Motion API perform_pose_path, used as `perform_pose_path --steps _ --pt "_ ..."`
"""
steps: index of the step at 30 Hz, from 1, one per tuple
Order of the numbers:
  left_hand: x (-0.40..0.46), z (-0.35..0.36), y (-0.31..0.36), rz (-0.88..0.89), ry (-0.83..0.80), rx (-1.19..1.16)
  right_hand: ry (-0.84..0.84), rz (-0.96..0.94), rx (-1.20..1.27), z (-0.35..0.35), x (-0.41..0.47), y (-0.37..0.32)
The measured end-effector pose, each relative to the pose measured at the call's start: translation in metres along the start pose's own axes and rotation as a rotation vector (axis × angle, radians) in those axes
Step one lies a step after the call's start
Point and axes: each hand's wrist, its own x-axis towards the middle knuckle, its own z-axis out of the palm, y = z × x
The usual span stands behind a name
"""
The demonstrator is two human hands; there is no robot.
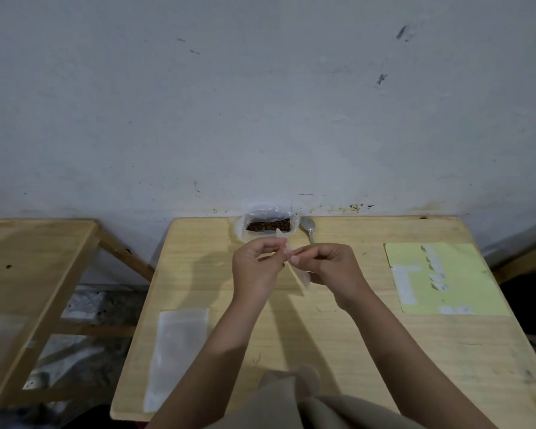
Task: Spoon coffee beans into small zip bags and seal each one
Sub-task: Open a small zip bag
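Pinching a small zip bag (297, 275) above the worktop (338, 335), left hand (256, 267) and right hand (331, 267) grips are closed on it; coffee beans (269, 226) are seen at twelve o'clock.

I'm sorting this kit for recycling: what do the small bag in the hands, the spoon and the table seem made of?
Small bag: thin clear plastic film, the table showing through.
Spoon: probably metal, grey with a dull shine.
Table: light wood or wood laminate, with visible grain.

The table (338, 351) is pale matt wood; the spoon (308, 227) is glossy metal; the far bean bag (268, 222) is clear shiny plastic.
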Motion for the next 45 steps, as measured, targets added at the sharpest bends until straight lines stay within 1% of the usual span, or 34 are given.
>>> perform_pose_path --steps 3,6,9,11,15,19,24,27,30,33,38,45 --pt "0.003 0.0 -0.002 -0.026 0.046 0.044 0.051 -0.019 -0.046 0.0 -0.002 0.003" --pt "0.001 0.0 0.0 -0.065 0.11 -0.007 0.091 -0.113 -0.113 0.002 -0.002 0.004" --pt "0.001 -0.003 0.004 -0.062 0.086 -0.053 0.071 -0.188 -0.296 0.0 0.0 0.001" --pt "0.002 -0.005 0.006 -0.061 0.067 -0.055 0.088 -0.232 -0.45 -0.002 0.0 0.001" --pt "0.005 -0.004 0.008 -0.017 0.036 0.02 0.116 -0.296 -0.642 0.0 -0.003 0.003" --pt "0.003 0.0 0.009 0.076 0.005 0.158 0.189 -0.27 -0.646 0.0 -0.006 0.0" --pt "-0.004 0.004 0.012 0.21 -0.04 0.215 0.225 -0.202 -0.581 -0.004 -0.009 -0.007" --pt "-0.008 0.006 0.01 0.273 -0.02 0.284 0.242 -0.236 -0.599 -0.003 -0.008 -0.006" --pt "-0.012 0.008 0.007 0.327 0.025 0.328 0.272 -0.334 -0.634 -0.001 -0.009 -0.001" --pt "-0.013 0.008 0.007 0.324 0.052 0.396 0.302 -0.443 -0.682 0.002 -0.01 0.006" --pt "-0.015 0.006 0.008 0.283 0.049 0.445 0.335 -0.548 -0.711 0.007 -0.012 0.018" --pt "-0.023 0.005 0.006 0.289 0.017 0.497 0.388 -0.572 -0.694 0.007 -0.01 0.017"
